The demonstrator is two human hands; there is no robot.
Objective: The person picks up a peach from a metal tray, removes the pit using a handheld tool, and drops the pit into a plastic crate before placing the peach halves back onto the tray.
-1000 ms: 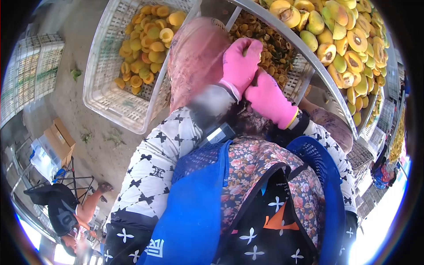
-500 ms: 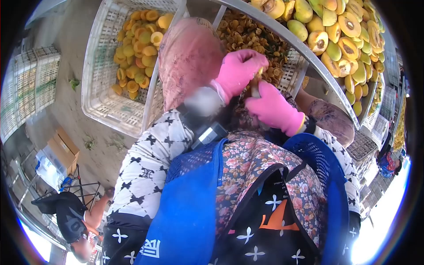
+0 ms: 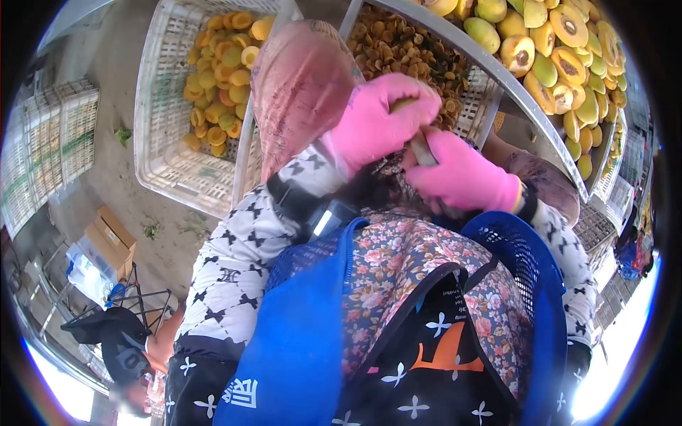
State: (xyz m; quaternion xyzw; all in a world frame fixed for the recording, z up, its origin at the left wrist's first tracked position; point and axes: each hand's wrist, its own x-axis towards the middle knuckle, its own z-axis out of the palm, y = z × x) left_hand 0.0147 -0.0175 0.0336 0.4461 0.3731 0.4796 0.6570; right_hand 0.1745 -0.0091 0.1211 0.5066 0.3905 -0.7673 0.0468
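Just below the white plastic crate of brown pits (image 3: 419, 50), the pink-gloved left hand (image 3: 376, 121) has closed tighter round a small yellow-green fruit (image 3: 402, 105). The pink-gloved right hand (image 3: 465, 176) still grips a grey blade (image 3: 421, 149).

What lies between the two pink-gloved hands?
In the head view, a small yellow-green fruit and a grey metal blade lie between the left hand and the right hand.

Pit crate (image 3: 398, 42) and metal rim (image 3: 511, 89) block beyond left hand (image 3: 376, 121); floor (image 3: 117, 170) leftward open.
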